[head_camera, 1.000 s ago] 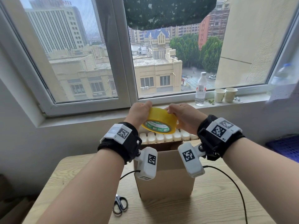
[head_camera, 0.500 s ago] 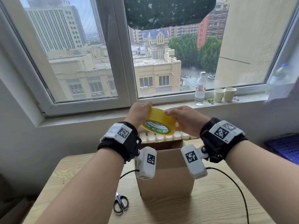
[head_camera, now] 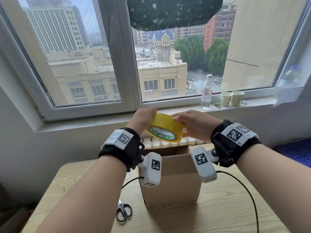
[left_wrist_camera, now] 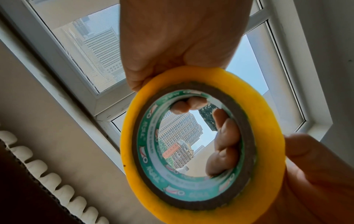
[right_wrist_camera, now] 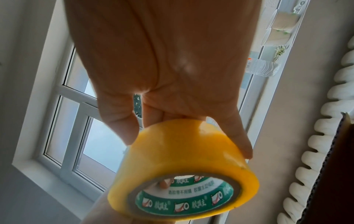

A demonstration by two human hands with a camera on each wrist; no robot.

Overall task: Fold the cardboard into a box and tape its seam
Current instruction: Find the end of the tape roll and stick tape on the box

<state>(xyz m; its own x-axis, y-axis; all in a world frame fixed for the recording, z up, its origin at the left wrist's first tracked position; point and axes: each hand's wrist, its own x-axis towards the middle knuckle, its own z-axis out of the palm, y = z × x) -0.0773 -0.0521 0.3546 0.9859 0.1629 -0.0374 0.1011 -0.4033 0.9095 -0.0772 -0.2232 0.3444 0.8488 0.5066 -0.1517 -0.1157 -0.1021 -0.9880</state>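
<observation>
Both hands hold a yellow tape roll (head_camera: 165, 127) with a green-printed core in the air, above the cardboard box (head_camera: 171, 182). The box stands upright on the table with its top open. My left hand (head_camera: 145, 118) grips the roll's left rim; in the left wrist view its thumb and curled fingers clamp the roll (left_wrist_camera: 268, 133). My right hand (head_camera: 185, 121) holds the right side, with its thumb and fingers spread over the outer band of the roll (right_wrist_camera: 182, 151). Fingers (left_wrist_camera: 224, 144) show through the core. No free tape end is visible.
Black scissors (head_camera: 123, 212) lie on the wooden table (head_camera: 235, 207), left of the box. A white radiator (head_camera: 161, 142) runs behind it. On the sill stand a bottle (head_camera: 206, 93) and two paper cups (head_camera: 231, 98). A blue crate (head_camera: 296, 152) is at the right.
The hands and roll have sunk slightly, and my right fingers have slid a little along the roll's top. The box and scissors have not moved.
</observation>
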